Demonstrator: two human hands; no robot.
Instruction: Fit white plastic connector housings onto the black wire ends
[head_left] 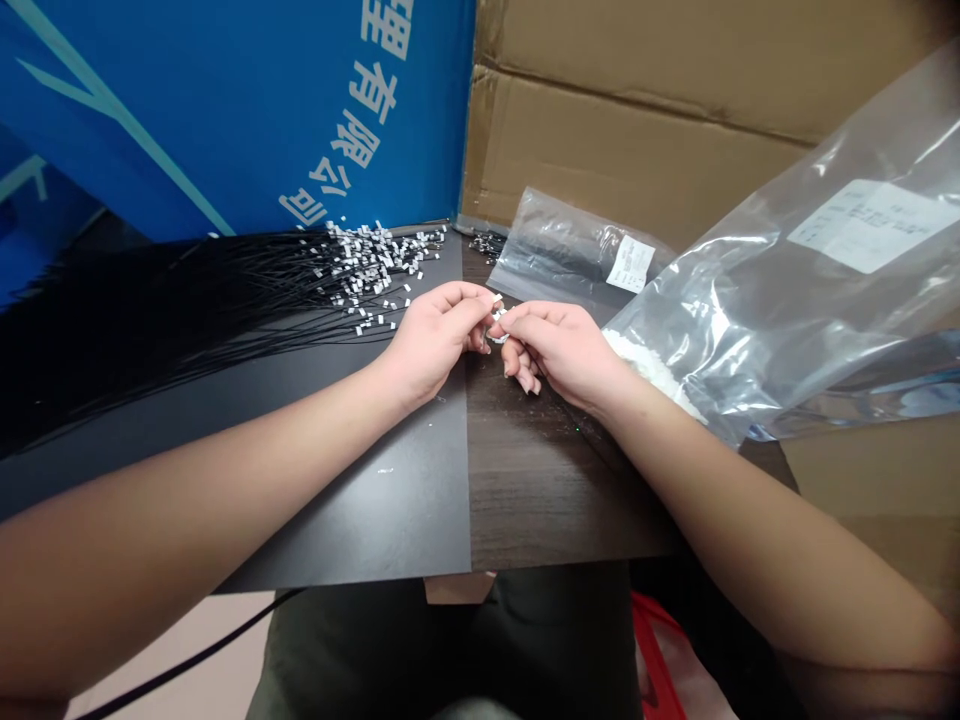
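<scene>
Black wires (225, 300) end in white connectors (375, 262).

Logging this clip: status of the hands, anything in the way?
Left hand, right hand: both at small white piece. Plastic bag beside right hand.

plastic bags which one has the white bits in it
The big clear plastic bag on the right, beside the right hand: white pieces sit in its lower corner, while the smaller labelled bag behind holds dark contents.

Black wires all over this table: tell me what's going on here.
A person's left hand and right hand meet over the dark table, their fingertips holding a small white connector. Nearby, black wires fan out with white-tipped ends, and a clear plastic bag of white pieces lies to the right.
</scene>
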